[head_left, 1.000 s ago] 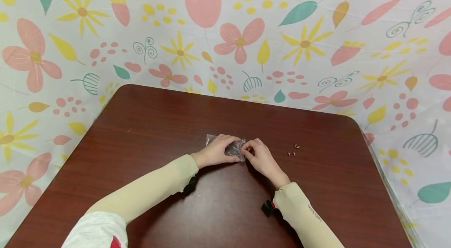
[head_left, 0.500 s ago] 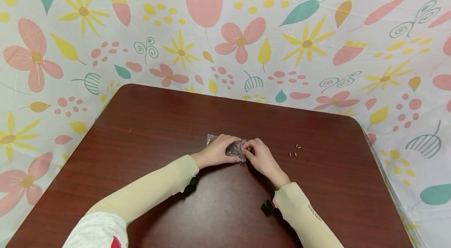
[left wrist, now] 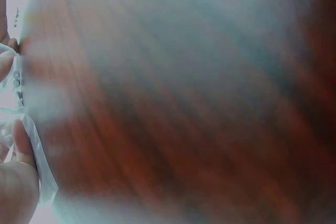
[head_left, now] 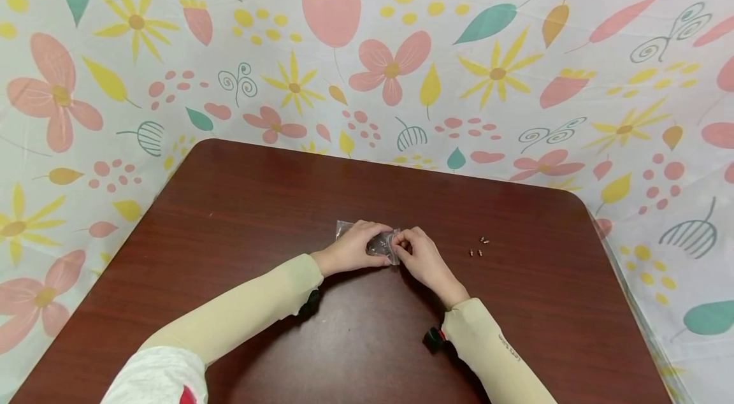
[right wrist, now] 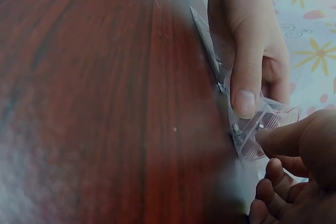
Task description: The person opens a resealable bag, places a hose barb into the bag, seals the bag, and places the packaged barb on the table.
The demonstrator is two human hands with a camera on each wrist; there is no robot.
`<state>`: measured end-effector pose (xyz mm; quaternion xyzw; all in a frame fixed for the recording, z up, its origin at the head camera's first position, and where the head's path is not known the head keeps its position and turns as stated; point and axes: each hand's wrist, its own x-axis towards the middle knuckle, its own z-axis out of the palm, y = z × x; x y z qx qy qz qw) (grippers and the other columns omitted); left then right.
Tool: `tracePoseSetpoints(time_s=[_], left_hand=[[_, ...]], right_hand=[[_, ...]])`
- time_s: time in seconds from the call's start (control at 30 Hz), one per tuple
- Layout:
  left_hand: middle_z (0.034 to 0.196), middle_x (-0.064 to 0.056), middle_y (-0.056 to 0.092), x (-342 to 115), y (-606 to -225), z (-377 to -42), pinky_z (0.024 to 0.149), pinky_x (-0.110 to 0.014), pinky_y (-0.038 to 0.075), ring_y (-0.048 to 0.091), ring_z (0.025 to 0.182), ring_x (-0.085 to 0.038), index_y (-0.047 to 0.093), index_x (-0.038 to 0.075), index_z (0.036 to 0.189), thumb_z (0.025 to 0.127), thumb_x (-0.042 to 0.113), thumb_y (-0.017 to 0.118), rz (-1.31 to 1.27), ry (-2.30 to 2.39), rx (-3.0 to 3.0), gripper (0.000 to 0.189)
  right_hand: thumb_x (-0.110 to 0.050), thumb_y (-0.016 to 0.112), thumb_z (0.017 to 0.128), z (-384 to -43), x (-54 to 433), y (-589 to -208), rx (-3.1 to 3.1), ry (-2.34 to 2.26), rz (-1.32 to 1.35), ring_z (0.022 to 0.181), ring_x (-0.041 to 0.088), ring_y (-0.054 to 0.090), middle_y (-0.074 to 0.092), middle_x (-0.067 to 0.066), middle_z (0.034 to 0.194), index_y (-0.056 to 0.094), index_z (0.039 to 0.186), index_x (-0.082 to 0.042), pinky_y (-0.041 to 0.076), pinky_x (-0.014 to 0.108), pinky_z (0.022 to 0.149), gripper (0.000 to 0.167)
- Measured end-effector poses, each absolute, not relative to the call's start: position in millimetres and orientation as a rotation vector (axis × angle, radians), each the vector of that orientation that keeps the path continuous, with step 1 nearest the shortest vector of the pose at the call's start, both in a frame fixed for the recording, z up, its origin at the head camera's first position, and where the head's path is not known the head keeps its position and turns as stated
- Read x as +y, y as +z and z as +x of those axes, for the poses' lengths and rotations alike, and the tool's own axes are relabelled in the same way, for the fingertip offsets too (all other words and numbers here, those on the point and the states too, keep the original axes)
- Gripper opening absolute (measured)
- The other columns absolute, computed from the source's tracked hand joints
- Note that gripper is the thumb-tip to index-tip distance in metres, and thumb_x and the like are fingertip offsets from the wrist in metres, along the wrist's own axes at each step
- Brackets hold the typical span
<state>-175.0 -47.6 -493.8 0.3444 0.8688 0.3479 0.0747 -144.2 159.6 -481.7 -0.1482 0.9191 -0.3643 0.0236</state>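
A small clear zip bag (head_left: 380,244) lies at the middle of the table between both hands. My left hand (head_left: 352,247) grips it from the left, thumb on the near side and fingers on the far side. At the bag's right-hand, ridged mouth, my right hand (head_left: 423,259) pinches with thumb and forefinger, the other fingers curled. In the right wrist view, tiny metal pieces (right wrist: 237,131) show through the plastic beside the right fingertip. The left wrist view catches only the bag's edge (left wrist: 46,182) and some fingers at its left side.
Several tiny metal pieces (head_left: 484,240), screw-like in shape, lie on the brown table (head_left: 258,200) to the right of the right hand. A flower-patterned cloth (head_left: 332,15) hangs behind the table and along its sides.
Both hands stay at the bag in nearly the same pose. The right fingers shift only slightly at its mouth.
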Motion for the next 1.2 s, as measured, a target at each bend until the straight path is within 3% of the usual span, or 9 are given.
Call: tracePoseSetpoints(time_s=[0.5,1.2], left_hand=[[0.139,-0.013,0.064,-48.1,-495.0,-173.8,0.106,-0.045,0.046,0.055,0.125,-0.032,0.057,0.005,0.144,0.091,0.027,0.082,1.035,1.04,2.607,0.062],[0.139,-0.013,0.063,-48.2,-492.1,-173.7,0.108,-0.044,0.045,0.055,0.126,-0.032,0.057,0.007,0.145,0.091,0.03,0.082,1.031,1.023,2.62,0.064]], right_hand=[[-0.006,0.074,0.096,-140.0,165.5,-481.2,2.833,-1.122,-0.519,0.076,0.014,0.05,0.058,0.007,0.095,0.071,0.103,-0.008,0.046,0.029,0.069,0.008],[-0.01,0.073,0.098,-124.8,212.0,-479.0,2.89,-1.194,-0.482,0.075,0.012,0.052,0.059,-0.001,0.092,0.071,0.106,-0.012,0.045,0.028,0.067,0.008]])
